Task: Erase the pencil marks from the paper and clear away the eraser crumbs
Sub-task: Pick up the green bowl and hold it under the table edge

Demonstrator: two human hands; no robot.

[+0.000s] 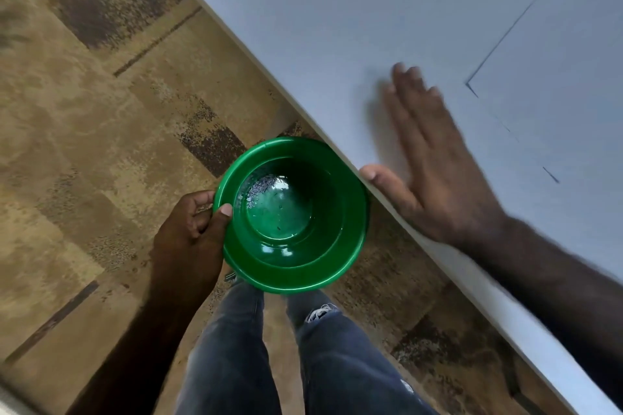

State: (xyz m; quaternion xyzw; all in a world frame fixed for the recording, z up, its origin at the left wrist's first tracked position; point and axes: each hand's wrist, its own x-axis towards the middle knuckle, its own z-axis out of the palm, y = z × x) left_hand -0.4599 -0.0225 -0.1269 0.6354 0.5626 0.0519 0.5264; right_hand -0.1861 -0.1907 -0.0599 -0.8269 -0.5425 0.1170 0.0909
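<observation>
White table (pixel 303 27), left hand (pixel 188 239) grip clenched on green bowl (pixel 350 212) rim, right hand (pixel 438 172) flat, fingers released, no legible writing

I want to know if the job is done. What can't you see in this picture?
Head view only:
- Paper: cut off by the top and right edges, so any marks further along are hidden.
- Table under the right hand: the blurred hand covers it, so crumbs there can't be seen.
- Specks in the bowl: too small to be sure they are crumbs.
- Left hand: its fingers are tucked behind the rim.
</observation>
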